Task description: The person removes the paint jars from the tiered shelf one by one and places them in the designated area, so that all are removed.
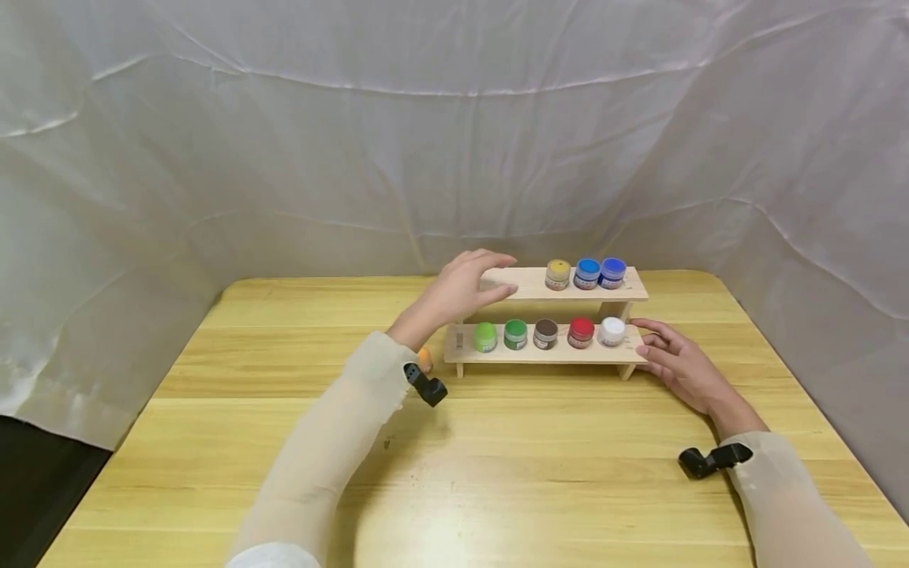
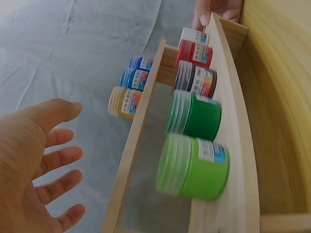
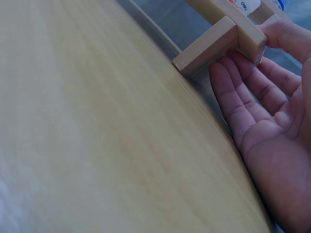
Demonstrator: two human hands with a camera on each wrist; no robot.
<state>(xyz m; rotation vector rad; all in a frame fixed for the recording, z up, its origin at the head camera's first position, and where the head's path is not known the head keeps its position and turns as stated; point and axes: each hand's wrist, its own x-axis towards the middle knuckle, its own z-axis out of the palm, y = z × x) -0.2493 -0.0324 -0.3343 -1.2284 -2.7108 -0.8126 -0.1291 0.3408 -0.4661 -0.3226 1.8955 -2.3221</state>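
While the two-tier wooden rack [image 1: 540,356] stands ahead of the person with its long axis running left to right, the hands flank it at opposite ends. The right hand [image 1: 682,364] is the nearer, gripping the right end of the lower shelf [image 1: 461,351], thumb at its edge and fingers bent beneath. The left hand [image 1: 469,288] is by the left end of the upper shelf [image 1: 529,280], thumb and fingers spread wide apart, holding nothing. To its right on that shelf sit the yellow jar [image 1: 557,275], light blue jar [image 1: 587,274] and dark blue jar [image 1: 612,273]. Below, from left to right, stand light green [image 1: 486,338], dark green [image 1: 515,334], brown [image 1: 545,334], red [image 1: 581,333] and white [image 1: 611,332] jars. An orange object [image 1: 424,360], partly hidden by the left forearm, rests on the bench [image 1: 540,489], whose wood-grained top catches glare near the person. Creased grey fabric [image 1: 454,158] hangs behind and along both sides.
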